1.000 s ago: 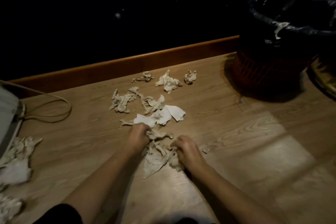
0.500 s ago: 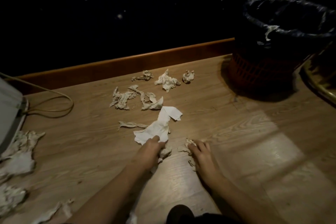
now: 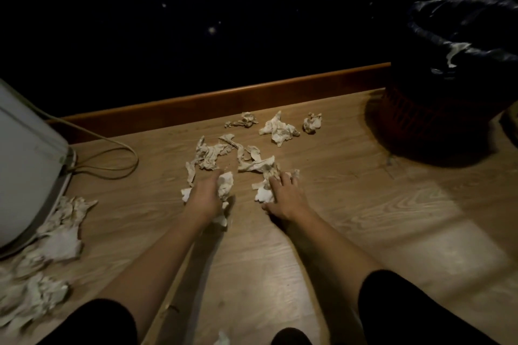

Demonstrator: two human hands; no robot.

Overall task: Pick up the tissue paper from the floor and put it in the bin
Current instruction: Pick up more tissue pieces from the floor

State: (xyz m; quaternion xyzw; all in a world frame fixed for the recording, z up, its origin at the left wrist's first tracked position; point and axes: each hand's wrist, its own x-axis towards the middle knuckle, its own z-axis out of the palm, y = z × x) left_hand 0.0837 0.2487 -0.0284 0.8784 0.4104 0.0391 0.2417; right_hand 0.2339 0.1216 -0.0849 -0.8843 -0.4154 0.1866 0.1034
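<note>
Head camera looked down on a wooden floor [image 3: 378, 232] strewn with crumpled tissue paper [image 3: 279, 129], most of it in a loose cluster between the person's hands and the brown skirting board [image 3: 196, 105] at the far edge. The left hand [image 3: 206, 197] was curled round a white wad [image 3: 226, 187] that stuck out past the fingers on both sides, low over the boards. Just to its right, the right hand [image 3: 283, 193] lay flat with fingers spread, pressing on another crumpled sheet [image 3: 263, 193], thumb stretched out toward the near side. Beyond the hands lay two long twisted strips [image 3: 208, 153], and farther still three smaller scraps in a row near the skirting, the rightmost a tight ball [image 3: 312, 122]. The bin [image 3: 414, 117], a dark red slatted basket with a black liner [image 3: 437, 22] folded over its rim, stood at the far right, well apart from both hands; a pale scrap [image 3: 454, 54] hung on the liner's edge. At the left, a white rounded appliance [image 3: 25, 165] sat on the floor with a pale cable [image 3: 117, 152] looping out from it, and a second heap of tissue [image 3: 57, 235] lay against its near side. Dark sleeves [image 3: 406, 305] covered both upper arms. No lettering could be read anywhere in the dim light.
</note>
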